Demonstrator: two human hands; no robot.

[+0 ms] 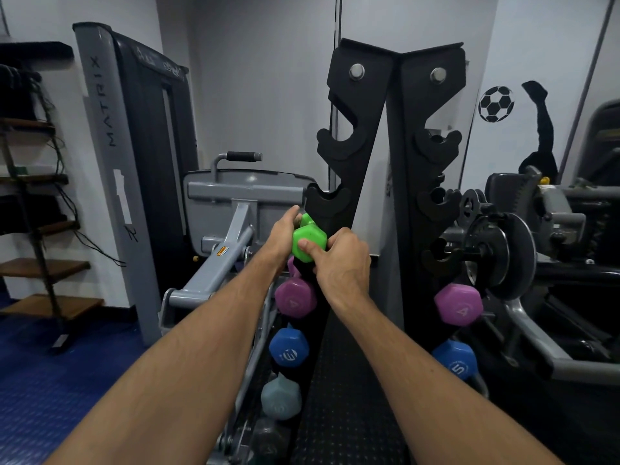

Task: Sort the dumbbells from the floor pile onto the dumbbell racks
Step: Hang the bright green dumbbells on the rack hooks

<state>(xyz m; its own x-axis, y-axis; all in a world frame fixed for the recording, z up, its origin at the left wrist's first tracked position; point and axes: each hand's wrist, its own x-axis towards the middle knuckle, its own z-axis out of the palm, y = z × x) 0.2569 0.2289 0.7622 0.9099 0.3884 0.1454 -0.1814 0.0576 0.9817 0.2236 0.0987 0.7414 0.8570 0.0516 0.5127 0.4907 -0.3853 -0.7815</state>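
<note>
Both my hands are on the bright green hexagonal rubber-coated dumbbell [309, 242], which sits against the left upright of the tall black A-frame dumbbell rack [365, 156], just below an empty cradle and just above the purple hex dumbbell marked 4 [296, 298]. My left hand [284, 234] reaches past the near head, fingers curled around the far part of the green dumbbell, so I cannot tell exactly how tightly they close. My right hand [342, 263] clamps the near green head from the right, thumb pressed flat on its front face and the other fingers wrapped behind it against the rack.

Below the purple one on the same upright hang a blue hex dumbbell [289, 348] and a pale grey-blue hex dumbbell [281, 397], each in its own cradle. On the right upright sit a second purple dumbbell marked 4 [458, 304] and a second blue dumbbell marked 5 [456, 361]. The upper cradles on both uprights are empty. A grey Matrix weight machine [110, 169] stands to the left on the blue textured floor [50, 380]
</note>
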